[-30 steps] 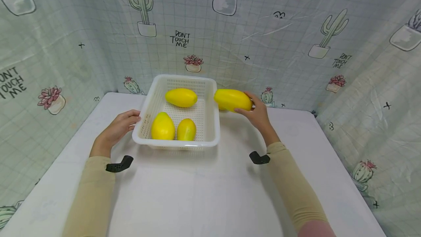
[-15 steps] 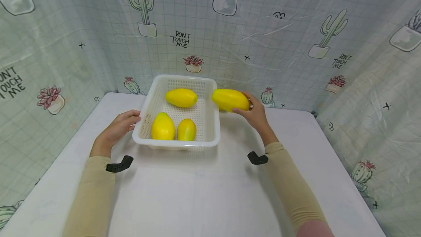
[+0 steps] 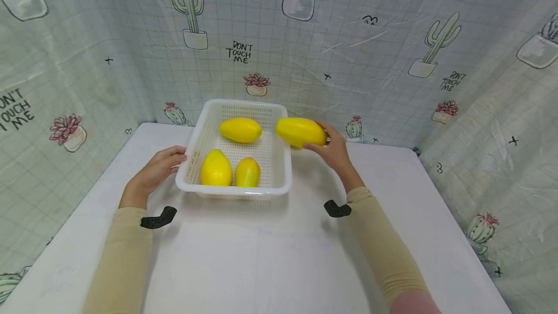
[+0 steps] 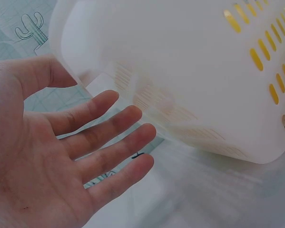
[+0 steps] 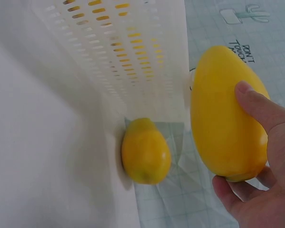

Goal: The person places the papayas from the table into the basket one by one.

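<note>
My right hand [image 3: 334,147] holds a large yellow fruit that looks like a papaya [image 3: 301,132], thumb on one side and fingers on the other. The fruit's left end overlaps the right rim of a white perforated plastic basket [image 3: 287,168] in the head view. At the basket's left rim is my left hand [image 3: 161,166], touching it with thumb and fingertips; in the left wrist view its fingers [image 4: 116,128] are extended and spread. Inside the basket are a papaya [image 3: 240,130] at the back and two smaller ones [image 3: 216,167] at the front.
Another papaya [image 5: 146,152] lies on the table beyond the basket, seen in the right wrist view and hidden from the head view. The white table [image 3: 257,251] ends at a printed cactus curtain [image 3: 327,38] on the back and sides.
My right hand has moved slightly left with the papaya, bringing the fruit's end over the basket's right rim. The left hand and the basket have stayed in place.
</note>
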Motion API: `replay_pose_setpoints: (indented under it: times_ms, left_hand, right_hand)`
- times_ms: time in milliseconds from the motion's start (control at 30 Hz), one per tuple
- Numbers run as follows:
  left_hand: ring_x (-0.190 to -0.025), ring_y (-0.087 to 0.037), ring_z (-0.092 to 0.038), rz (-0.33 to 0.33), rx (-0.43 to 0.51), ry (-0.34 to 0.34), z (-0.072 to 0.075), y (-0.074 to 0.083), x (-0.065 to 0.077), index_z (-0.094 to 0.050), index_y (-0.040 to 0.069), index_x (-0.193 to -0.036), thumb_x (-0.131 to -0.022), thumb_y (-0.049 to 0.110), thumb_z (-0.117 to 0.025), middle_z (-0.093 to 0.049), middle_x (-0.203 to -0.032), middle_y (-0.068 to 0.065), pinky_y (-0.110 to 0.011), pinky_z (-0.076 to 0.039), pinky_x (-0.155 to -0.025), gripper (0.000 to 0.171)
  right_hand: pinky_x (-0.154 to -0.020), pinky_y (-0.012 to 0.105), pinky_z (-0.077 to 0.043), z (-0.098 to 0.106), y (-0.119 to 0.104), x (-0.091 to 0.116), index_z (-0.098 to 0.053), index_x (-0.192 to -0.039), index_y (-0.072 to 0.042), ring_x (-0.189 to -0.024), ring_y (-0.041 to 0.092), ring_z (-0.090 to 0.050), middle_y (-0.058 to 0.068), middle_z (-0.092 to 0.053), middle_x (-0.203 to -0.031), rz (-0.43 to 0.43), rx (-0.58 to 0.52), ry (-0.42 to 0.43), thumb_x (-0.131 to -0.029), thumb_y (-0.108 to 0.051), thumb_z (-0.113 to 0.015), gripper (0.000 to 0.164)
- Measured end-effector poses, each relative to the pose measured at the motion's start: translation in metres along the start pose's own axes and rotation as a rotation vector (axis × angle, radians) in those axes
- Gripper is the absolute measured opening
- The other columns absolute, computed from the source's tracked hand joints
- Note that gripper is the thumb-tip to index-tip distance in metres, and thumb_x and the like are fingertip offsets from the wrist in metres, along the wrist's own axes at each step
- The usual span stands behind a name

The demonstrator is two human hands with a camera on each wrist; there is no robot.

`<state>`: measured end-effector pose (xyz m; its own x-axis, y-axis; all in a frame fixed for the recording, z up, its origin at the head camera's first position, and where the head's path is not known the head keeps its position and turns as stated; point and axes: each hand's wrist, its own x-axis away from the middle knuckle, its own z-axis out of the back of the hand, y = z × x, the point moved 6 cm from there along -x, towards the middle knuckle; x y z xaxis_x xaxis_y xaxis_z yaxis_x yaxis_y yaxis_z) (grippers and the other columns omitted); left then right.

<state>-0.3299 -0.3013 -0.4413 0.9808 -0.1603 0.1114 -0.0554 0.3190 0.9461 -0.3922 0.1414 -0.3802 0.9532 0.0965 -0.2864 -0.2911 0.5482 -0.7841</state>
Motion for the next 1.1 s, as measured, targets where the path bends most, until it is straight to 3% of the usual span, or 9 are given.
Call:
replay_pose_setpoints:
  times_ms: [333,1100]
  left_hand:
    - [-0.116,-0.008,-0.044,0.000,-0.013,0.004,0.000,0.001,0.001,-0.040,0.006,-0.141,-0.100,0.042,-0.046,-0.044,-0.140,-0.006,-0.051,-0.031,-0.115,0.056]
    - [-0.122,-0.014,-0.041,0.011,-0.015,0.007,0.000,0.001,0.001,-0.040,0.007,-0.141,-0.100,0.044,-0.047,-0.042,-0.142,-0.008,-0.055,-0.028,-0.116,0.056]
  right_hand:
    - [-0.101,0.042,-0.049,-0.006,-0.005,-0.001,-0.043,-0.144,-0.024,-0.124,0.025,-0.050,0.004,-0.045,-0.148,0.006,0.002,-0.012,-0.076,-0.045,-0.079,0.080]
    - [-0.106,0.042,-0.045,-0.008,-0.018,-0.002,-0.042,-0.146,-0.021,-0.133,0.024,-0.044,0.003,-0.044,-0.149,0.029,-0.006,-0.041,-0.080,-0.042,-0.076,0.077]
